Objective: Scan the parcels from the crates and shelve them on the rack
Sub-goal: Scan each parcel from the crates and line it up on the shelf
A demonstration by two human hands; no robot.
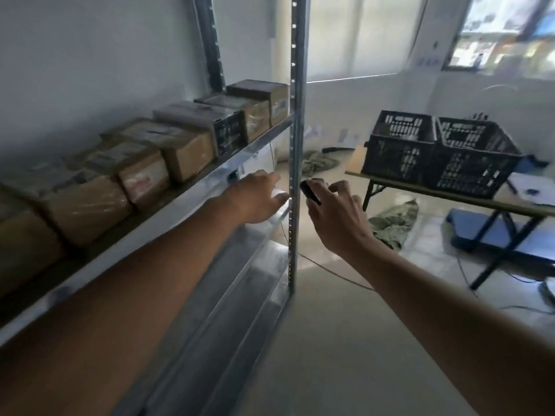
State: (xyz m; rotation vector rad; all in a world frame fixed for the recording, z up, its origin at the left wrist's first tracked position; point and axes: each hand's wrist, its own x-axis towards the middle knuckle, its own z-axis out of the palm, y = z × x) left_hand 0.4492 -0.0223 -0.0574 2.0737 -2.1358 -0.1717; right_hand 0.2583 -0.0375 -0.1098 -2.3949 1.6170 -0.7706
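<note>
1. The left hand (258, 199) reaches forward beside the grey metal rack (295, 151), palm down, fingers straight and relaxed, holding nothing. It sits just below the front edge of the loaded shelf, close to the perforated upright post.
2. The right hand (336, 211) is raised on the other side of that post, with its thumb and fingers curled round a small black handheld scanner (310, 190). The index finger is lifted and bent above it.
3. The rack's lower shelves, bare metal, run down and away under the left forearm.
4. On the shelf at hand level stands a row of brown cardboard parcels (144, 172), side by side and touching or nearly so, several wrapped in clear tape. One dark printed box (229, 133) sits among them towards the far end.
5. Further off to the right, two black slotted plastic crates (444, 154) stand side by side on a folding table with a pale top and dark legs (420, 190). What they contain cannot be made out.
6. Crumpled green cloth (393, 220) lies on the pale floor near the table, and a blue flat object (492, 226) sits under it.
7. A bright covered window (360, 37) fills the far wall; the picture is motion-blurred.
</note>
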